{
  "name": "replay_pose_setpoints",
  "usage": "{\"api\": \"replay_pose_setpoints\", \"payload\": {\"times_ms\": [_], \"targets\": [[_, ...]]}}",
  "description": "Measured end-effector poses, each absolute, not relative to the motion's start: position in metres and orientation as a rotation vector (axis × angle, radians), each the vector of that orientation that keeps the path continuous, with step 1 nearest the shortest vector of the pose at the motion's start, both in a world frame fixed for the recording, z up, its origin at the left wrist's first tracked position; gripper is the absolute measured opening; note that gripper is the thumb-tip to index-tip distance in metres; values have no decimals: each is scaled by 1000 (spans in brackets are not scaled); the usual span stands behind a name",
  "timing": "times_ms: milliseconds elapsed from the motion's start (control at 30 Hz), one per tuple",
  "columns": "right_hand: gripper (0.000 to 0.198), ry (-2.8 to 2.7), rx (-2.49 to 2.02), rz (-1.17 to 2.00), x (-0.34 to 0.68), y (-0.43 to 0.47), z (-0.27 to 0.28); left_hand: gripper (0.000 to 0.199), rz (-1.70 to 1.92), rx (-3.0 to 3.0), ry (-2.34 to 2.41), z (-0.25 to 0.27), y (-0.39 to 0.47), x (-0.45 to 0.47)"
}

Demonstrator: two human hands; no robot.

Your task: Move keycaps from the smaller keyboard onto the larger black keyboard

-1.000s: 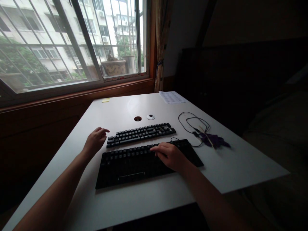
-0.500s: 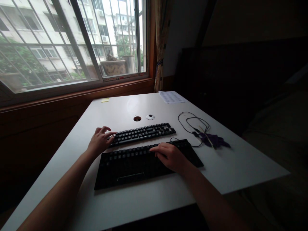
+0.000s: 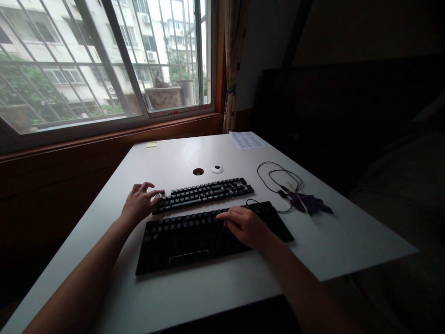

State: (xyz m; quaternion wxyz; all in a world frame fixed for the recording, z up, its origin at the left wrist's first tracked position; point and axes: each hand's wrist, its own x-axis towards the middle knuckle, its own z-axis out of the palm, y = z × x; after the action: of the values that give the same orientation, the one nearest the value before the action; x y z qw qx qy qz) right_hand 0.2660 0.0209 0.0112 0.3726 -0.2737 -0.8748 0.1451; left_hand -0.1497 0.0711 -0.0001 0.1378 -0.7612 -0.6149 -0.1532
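Indoors, a person's two bare hands reach over a white tabletop (image 3: pixel 295 260), where a black keyboard (image 3: pixel 194 239) lies near the front edge. Just beyond the keyboard, a block of black keycaps (image 3: pixel 208 191) sits in long rows, with pale gaps toward its right end.

The left hand (image 3: pixel 137 202) is off the keyboard's far left corner, its grip loosely parted, thumb and forefinger a little apart at the tips. The forefinger touches a small dark keycap (image 3: pixel 162 191) at the block's left end; whether the thumb also pinches it cannot be told.

The right hand (image 3: pixel 247 227) is above the keyboard's right half, forefinger stretched to the far row of keys and the other fingers curled. The underside of that grip is hidden, so whether it holds anything cannot be told.

To the right of the keyboard lie a looped black cable (image 3: pixel 282 194) and a crumpled purple cloth (image 3: pixel 313 204), crossed by a thin pale stick. Farther beyond the keyboard are a round hole (image 3: pixel 198 172), a white ring-shaped piece (image 3: pixel 216 171), printed sheets (image 3: pixel 248 140) and, far to the left, a yellow note (image 3: pixel 151 144).
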Motion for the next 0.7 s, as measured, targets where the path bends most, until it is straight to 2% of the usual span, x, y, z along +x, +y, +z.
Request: {"api": "replay_pose_setpoints", "payload": {"times_ms": [167, 433, 700], "targets": [[28, -2246, -702, 377, 266, 21, 12, 36, -448, -2149, -1808, 0, 68, -167], [29, -2243, -714, 382, 266, 21, 12, 36, -673, -2129, -1884, -15, 80, -188], [29, -2251, -717, 365, 266, 21, 13, 40, -688, -2222, -1928, -17, 102, -188]]}}
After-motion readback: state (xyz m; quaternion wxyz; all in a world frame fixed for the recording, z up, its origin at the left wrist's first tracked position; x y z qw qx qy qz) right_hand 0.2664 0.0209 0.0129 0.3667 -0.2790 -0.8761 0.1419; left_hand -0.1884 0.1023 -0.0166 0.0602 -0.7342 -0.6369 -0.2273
